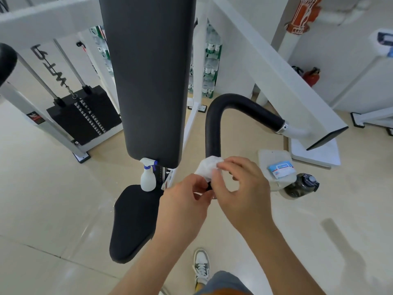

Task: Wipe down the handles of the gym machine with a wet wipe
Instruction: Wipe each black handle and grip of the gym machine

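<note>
A black padded handle (214, 122) curves up from the machine's white arm and comes down toward me. A crumpled white wet wipe (207, 167) is wrapped around its near end. My right hand (240, 188) pinches the wipe from the right with thumb and fingertips. My left hand (185, 201) holds the wipe's lower edge from the left, fingers curled against the handle's tip. The tip of the handle is mostly hidden behind both hands.
The black backrest (148, 81) and seat (134, 220) stand left of the handle, with a white spray bottle (147, 177) on the seat. A wipe packet (280, 170) lies on a white platform to the right, beside a dark bottle (302, 186). The weight stack (85, 116) sits far left.
</note>
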A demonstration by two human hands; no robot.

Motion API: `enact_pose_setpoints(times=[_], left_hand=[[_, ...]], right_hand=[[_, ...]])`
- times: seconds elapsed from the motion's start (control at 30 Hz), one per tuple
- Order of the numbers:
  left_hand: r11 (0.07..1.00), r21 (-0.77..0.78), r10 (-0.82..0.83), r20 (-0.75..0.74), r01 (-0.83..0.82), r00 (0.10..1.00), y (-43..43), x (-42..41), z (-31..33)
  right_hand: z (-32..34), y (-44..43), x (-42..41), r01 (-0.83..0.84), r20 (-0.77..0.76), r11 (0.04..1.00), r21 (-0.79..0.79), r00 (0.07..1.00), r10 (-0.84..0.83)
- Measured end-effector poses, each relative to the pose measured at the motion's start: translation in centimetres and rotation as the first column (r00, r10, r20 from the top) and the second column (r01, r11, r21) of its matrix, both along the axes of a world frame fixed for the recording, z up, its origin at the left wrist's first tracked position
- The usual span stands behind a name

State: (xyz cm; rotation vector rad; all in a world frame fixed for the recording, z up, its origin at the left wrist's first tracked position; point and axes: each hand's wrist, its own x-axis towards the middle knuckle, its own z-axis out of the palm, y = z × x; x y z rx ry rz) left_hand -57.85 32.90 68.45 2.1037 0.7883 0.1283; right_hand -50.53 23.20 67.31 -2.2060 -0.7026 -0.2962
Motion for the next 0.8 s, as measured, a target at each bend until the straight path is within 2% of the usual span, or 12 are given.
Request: enact_pose_setpoints(times=[0.1,0.23,0.43,0.6,0.73,0.8], left_hand=[[1.0,0.018,-0.018,-0.004,0.018,1.0,0.0,0.0,0.0],[1.0,-0.002,-0.003,-0.014,0.003,1.0,0.1,0.0,-0.2],[1.0,0.013,-0.02,-0.019,0.021,1.0,0.2,-0.2,-0.2],[1.0,-0.025,-0.004,-0.021,0.003,1.0,0.0,-0.1,-0.3],[1.0,-0.025,0.01,0.035,-0.009,0.999,-0.2,-0.4,-0.4],[0.998,-0.044,0.039,0.054,-0.037,0.998,-0.4,-0.2,-0.7]], right_hand=[[0.7,0.8,0.2,0.044,0.054,0.994,-0.104,0.998,-0.039],[1.1,2.4,2.1,0.089,0.09,0.996,-0.014,0.992,-0.088],[0.2,1.5,0.0,-0.038,0.142,0.994,-0.104,0.988,0.053],[1.4,3.5,3.2,0.019,0.171,0.995,-0.096,0.985,-0.002],[1.1,2.1,1.6,-0.126,0.166,0.963,-0.236,0.972,0.168],[1.7,2.9,3.3,-0.113,0.169,0.968,-0.223,0.974,0.152]])
